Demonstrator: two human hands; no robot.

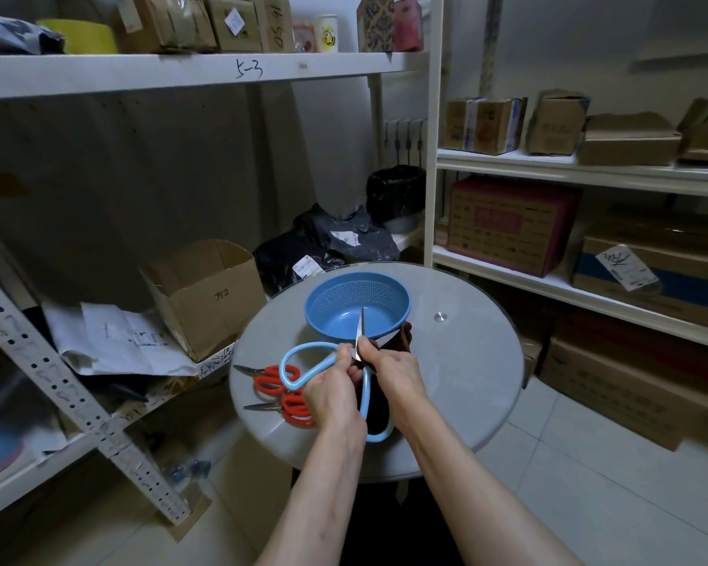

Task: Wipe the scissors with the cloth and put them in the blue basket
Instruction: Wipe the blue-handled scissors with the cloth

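Room: storeroom shelves around a round table (466,361).
Left hand (330,396): fingers clenched on blue-handled scissors (303,363).
Right hand (397,371): pinching dark cloth (401,339) over the blade, near blue basket (323,296).
Tip: wipe away from the edge.
Waiting: red scissors (276,379), left.

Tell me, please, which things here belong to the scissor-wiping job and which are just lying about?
Part of the job:
blue-handled scissors, gripped by the left hand
dark cloth, in the right hand
blue basket
two red-handled scissors

Lying about:
open cardboard box
black parcel bags
loose papers
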